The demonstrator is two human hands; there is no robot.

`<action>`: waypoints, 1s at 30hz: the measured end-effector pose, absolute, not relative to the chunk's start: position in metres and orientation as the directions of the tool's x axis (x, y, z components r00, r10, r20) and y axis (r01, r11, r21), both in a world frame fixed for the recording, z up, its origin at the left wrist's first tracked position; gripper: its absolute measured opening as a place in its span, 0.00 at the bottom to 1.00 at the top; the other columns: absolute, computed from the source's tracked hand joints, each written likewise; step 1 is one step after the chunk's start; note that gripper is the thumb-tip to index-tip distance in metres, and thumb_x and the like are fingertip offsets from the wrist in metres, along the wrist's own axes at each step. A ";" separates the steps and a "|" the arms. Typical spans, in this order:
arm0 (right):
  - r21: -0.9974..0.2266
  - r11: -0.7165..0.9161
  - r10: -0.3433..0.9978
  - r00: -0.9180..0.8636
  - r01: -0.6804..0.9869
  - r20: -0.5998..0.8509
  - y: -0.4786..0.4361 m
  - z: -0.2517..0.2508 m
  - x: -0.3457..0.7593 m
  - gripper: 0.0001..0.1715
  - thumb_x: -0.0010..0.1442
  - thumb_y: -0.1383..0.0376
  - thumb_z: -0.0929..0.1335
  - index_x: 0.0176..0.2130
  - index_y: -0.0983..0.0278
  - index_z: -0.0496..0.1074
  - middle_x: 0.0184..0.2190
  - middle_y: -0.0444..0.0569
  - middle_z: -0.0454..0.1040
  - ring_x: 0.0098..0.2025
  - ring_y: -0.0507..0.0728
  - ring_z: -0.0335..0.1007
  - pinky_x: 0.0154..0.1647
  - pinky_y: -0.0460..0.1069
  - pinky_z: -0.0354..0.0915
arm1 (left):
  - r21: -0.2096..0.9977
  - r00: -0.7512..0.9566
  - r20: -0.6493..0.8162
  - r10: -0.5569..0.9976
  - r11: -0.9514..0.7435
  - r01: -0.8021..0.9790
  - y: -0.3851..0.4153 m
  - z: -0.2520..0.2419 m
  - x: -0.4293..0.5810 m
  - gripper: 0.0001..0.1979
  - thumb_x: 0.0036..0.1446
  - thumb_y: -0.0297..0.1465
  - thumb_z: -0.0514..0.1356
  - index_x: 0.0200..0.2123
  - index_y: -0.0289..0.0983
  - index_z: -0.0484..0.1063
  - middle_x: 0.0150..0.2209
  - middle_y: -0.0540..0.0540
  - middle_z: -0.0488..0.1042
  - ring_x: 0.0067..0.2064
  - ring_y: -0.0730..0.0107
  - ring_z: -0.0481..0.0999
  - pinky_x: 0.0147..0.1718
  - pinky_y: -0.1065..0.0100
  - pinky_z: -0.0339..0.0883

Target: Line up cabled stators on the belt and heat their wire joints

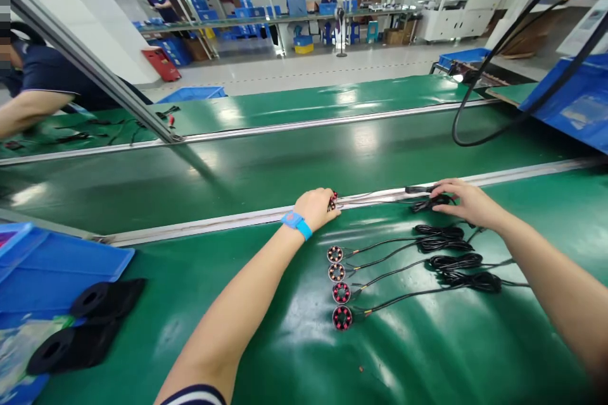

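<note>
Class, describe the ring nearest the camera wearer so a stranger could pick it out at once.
On the green table, between the forearms, four wired rings lie in a column. Find the red end ring farthest from the left hand; unlike its red neighbour, it has rings on one side only.

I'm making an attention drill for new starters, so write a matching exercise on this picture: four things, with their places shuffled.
Things:
1. left hand
2. right hand
3. wristband
4. four rings

Places:
A. around the left wrist
B. at a black cable bundle
C. lined up on the green table, with cables leading off
D. at a partly hidden ring

Pairs: 1-D, 2-B, 3-A, 4-C
</note>
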State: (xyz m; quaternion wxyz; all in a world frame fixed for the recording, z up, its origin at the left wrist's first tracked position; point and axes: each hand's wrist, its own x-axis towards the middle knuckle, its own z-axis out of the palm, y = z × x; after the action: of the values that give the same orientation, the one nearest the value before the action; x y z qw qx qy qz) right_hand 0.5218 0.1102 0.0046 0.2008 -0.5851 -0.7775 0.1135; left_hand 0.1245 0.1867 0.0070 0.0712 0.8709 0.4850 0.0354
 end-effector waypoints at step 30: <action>-0.753 0.356 0.878 -0.473 0.554 0.067 0.116 -0.012 0.314 0.11 0.63 0.58 0.67 0.39 0.63 0.72 0.33 0.46 0.73 0.29 0.52 0.63 0.31 0.47 0.59 | 0.598 0.570 0.240 0.785 -0.583 0.550 0.121 -0.016 0.092 0.16 0.51 0.24 0.64 0.43 0.39 0.67 0.43 0.47 0.69 0.44 0.63 0.73 0.42 0.65 0.70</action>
State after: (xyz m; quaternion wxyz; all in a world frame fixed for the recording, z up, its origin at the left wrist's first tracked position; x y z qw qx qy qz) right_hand 0.3141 0.1165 -0.0120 0.2386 -0.4543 -0.7880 0.3401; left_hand 0.0923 0.1208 -0.0161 0.2360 0.8541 0.3910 0.2488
